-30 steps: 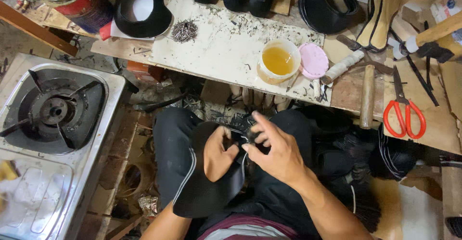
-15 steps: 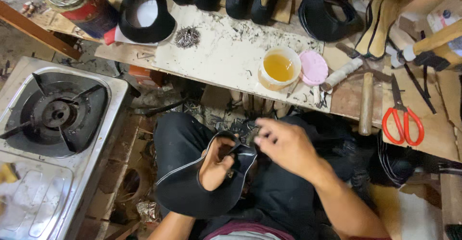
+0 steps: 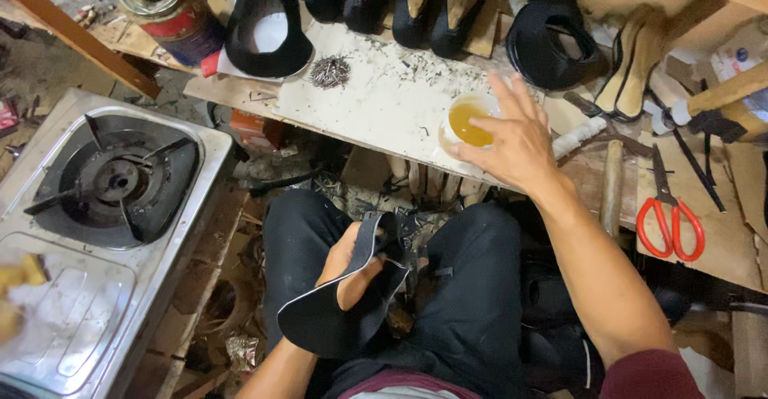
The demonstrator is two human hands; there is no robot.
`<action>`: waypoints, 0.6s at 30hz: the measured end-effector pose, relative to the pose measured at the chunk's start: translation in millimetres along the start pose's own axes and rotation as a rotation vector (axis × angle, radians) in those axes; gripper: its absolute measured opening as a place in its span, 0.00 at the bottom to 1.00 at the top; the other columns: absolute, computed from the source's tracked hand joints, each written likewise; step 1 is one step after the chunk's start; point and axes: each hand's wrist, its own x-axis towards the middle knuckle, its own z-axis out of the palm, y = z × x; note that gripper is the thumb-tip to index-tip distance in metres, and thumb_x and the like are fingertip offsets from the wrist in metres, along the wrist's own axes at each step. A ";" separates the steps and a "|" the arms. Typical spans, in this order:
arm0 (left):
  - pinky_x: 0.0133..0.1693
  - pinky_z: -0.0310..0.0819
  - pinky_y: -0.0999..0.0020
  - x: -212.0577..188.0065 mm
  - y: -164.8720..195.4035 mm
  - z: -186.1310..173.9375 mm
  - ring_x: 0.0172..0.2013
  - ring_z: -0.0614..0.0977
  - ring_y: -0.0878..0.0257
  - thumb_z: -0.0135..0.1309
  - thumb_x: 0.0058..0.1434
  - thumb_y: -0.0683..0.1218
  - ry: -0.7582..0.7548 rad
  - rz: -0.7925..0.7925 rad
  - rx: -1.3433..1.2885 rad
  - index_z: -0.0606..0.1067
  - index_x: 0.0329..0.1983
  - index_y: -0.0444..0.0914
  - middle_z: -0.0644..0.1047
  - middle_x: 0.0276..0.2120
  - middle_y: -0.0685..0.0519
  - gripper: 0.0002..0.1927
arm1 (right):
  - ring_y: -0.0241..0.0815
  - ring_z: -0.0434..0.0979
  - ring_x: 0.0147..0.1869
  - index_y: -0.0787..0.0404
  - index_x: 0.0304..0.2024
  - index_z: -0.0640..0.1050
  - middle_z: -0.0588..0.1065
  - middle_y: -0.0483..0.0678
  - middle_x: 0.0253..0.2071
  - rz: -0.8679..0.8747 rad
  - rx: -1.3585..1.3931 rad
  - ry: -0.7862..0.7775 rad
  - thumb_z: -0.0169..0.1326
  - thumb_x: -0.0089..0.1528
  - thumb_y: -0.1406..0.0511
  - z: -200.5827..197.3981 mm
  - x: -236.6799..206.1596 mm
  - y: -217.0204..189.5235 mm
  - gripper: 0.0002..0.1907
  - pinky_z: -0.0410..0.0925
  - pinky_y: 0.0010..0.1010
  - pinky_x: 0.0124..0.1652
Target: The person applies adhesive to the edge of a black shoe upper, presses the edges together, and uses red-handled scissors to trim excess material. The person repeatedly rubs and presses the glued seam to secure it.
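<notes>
A person seated at a cluttered counter [image 3: 384,103], black shoe upper [image 3: 340,315] in the lap.

Right hand [image 3: 512,139], fingers spread, hovers over a cup of amber liquid [image 3: 464,120] (partly covering it); left hand [image 3: 352,267] pinches the upper. Red scissors [image 3: 670,224] lie right.

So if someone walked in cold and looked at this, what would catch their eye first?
Probably the right hand reaching over the small white cup of amber liquid on the pale, scuffed workbench. Next, the left hand holding a flat black shoe upper over the lap, and the red-handled scissors far right.
</notes>
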 end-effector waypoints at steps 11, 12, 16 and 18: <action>0.55 0.66 0.69 45.3 13.3 11.3 0.50 0.75 0.59 0.42 0.49 0.32 -0.021 0.094 -0.443 0.69 0.51 0.30 0.74 0.44 0.48 0.23 | 0.51 0.77 0.56 0.59 0.44 0.82 0.76 0.52 0.51 -0.191 0.424 -0.058 0.64 0.55 0.61 -26.1 -62.4 -46.1 0.17 0.70 0.37 0.54; 0.53 0.68 0.69 46.9 19.2 13.8 0.48 0.76 0.59 0.43 0.50 0.33 -0.051 0.049 -0.447 0.69 0.51 0.31 0.75 0.44 0.48 0.22 | 0.50 0.77 0.51 0.58 0.47 0.82 0.76 0.51 0.48 -0.261 0.365 -0.105 0.64 0.55 0.61 -24.3 -67.6 -55.3 0.18 0.69 0.37 0.50; 0.46 0.69 0.71 49.8 37.2 32.8 0.42 0.75 0.62 0.46 0.53 0.35 -0.127 0.010 -0.314 0.69 0.53 0.32 0.74 0.39 0.48 0.22 | 0.44 0.74 0.38 0.50 0.58 0.79 0.73 0.46 0.38 -0.465 0.066 -0.172 0.59 0.55 0.67 -17.4 -84.0 -74.2 0.26 0.67 0.36 0.38; 0.44 0.69 0.70 44.5 40.5 39.0 0.40 0.73 0.63 0.47 0.52 0.35 -0.144 0.008 -0.270 0.69 0.53 0.32 0.74 0.38 0.48 0.22 | 0.43 0.72 0.36 0.47 0.59 0.78 0.71 0.44 0.36 -0.486 -0.075 -0.144 0.56 0.55 0.68 -17.2 -89.4 -73.8 0.28 0.66 0.35 0.36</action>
